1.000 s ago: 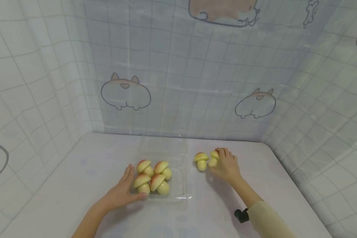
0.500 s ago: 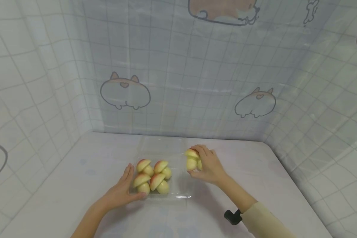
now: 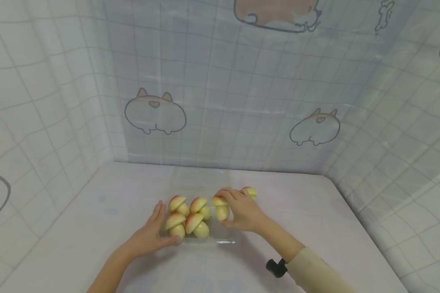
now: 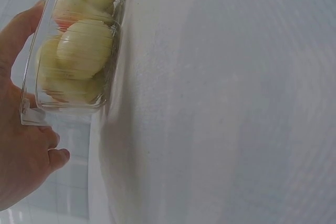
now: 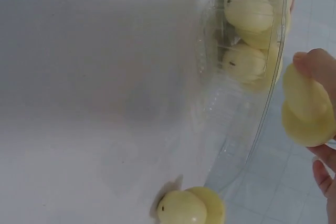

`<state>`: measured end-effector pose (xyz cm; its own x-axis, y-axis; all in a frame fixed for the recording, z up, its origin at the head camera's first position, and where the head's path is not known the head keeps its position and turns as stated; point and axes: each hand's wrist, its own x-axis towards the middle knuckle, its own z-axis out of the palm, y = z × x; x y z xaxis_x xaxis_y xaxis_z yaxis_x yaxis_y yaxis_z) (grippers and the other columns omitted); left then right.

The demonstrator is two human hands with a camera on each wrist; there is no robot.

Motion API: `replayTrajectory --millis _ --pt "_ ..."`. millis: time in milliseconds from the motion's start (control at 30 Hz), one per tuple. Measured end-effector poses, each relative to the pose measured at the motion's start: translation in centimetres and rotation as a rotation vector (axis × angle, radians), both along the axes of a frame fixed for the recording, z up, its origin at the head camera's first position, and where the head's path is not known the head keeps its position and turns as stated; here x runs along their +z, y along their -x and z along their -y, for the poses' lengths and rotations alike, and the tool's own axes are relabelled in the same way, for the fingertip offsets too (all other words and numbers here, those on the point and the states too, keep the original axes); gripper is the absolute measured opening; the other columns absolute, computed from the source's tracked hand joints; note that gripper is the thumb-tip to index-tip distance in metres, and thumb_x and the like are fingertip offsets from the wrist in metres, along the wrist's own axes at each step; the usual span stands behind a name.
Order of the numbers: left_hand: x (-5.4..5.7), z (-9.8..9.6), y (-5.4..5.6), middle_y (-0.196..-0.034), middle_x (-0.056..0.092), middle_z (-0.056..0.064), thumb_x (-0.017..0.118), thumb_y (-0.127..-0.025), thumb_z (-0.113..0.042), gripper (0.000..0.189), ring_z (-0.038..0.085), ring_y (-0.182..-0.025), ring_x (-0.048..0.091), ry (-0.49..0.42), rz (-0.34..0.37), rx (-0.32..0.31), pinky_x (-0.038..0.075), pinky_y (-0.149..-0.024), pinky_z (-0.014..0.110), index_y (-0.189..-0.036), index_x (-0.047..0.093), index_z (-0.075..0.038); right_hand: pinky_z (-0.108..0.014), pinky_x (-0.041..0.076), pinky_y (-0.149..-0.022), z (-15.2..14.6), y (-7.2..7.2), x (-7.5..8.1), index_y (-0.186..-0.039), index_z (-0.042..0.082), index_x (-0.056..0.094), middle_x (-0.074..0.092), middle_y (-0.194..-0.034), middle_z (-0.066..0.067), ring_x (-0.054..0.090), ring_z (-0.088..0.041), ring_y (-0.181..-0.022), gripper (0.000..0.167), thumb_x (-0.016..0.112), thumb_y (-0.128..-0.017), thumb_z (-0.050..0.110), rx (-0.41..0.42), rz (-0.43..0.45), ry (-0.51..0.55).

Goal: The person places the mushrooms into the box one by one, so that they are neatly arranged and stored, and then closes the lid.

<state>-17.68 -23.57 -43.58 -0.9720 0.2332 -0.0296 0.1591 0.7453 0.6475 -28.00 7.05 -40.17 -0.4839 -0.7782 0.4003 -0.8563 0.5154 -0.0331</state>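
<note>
Several pale yellow mushrooms with reddish caps [image 3: 201,232] sit in the left part of a clear plastic box [image 3: 220,236], whose lid [image 3: 199,177] lies folded back behind it. My left hand [image 3: 150,236] rests at the box's left front corner, fingers extended along the left side, thumb along the front. My right hand [image 3: 243,211] pinches one mushroom [image 3: 222,211] by its cap, stem downward, over the box's right part. In the right wrist view this held mushroom [image 5: 307,108] is above the box's rim. Another mushroom [image 3: 250,191] stands on the table behind my right hand, partly hidden.
The white table [image 3: 132,191] ends at a back wall of grid-patterned cloth [image 3: 220,122] with cartoon animals, and similar cloth hangs on both sides. A black object [image 3: 276,267] sits at my right sleeve [image 3: 311,268].
My right hand has taken hold of a mushroom from the table and moved it left, over the box. The left hand has kept its place at the box.
</note>
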Motion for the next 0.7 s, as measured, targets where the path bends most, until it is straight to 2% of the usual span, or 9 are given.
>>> replayTrajectory --millis 200,367,700 --pt "-0.3 0.1 0.2 -0.156 -0.009 0.028 0.067 -0.082 -0.059 0.117 0.049 -0.141 0.004 0.000 0.001 0.002 0.020 -0.107 0.065 -0.149 0.002 0.011 -0.037 0.046 -0.086 0.8 0.1 -0.6 -0.126 0.015 0.048 0.055 -0.123 0.001 0.054 -0.014 -0.112 0.072 0.082 -0.068 0.039 -0.025 0.010 -0.113" --pt "-0.5 0.1 0.3 -0.156 -0.008 0.029 0.067 -0.082 -0.058 0.117 0.049 -0.141 0.005 -0.001 -0.009 0.002 0.020 -0.107 0.065 -0.149 0.002 0.011 -0.036 0.047 -0.084 1.2 0.1 -1.1 -0.126 0.013 0.050 0.056 -0.122 0.000 0.054 -0.015 -0.113 0.073 0.083 -0.066 0.037 -0.057 0.007 -0.152" --pt "-0.5 0.1 0.4 -0.155 -0.007 0.030 0.068 -0.082 -0.057 0.116 0.049 -0.141 0.004 -0.003 -0.014 -0.002 0.019 -0.108 0.064 -0.148 0.003 0.013 -0.035 0.045 -0.084 2.5 0.3 -1.5 -0.130 0.013 0.047 0.050 -0.129 -0.001 0.052 -0.021 -0.116 0.076 0.085 -0.066 0.025 -0.140 0.087 -0.264"
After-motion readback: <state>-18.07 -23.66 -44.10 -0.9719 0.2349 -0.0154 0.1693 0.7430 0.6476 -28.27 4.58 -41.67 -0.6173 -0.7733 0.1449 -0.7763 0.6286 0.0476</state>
